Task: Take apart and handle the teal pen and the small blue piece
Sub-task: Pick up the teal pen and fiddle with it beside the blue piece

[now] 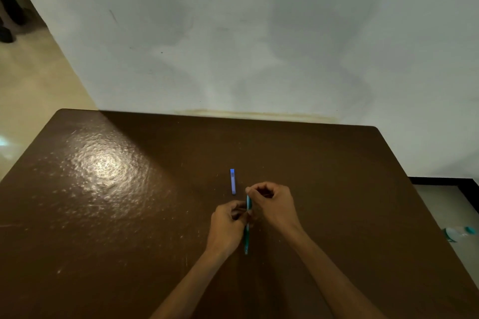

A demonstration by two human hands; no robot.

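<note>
A thin teal pen [247, 234] is held above the brown table [116, 202], pointing away from me. My left hand [226, 225] grips its middle with curled fingers. My right hand [272, 202] pinches the pen's far end between thumb and fingertips. The small blue piece [233, 181] lies flat on the table just beyond and left of my hands, touching neither of them.
The table's far edge meets a pale wall [246, 46]. Off the table's right edge, a clear bottle with a teal cap [460, 232] lies on the floor. Beige floor [31, 90] shows at the left.
</note>
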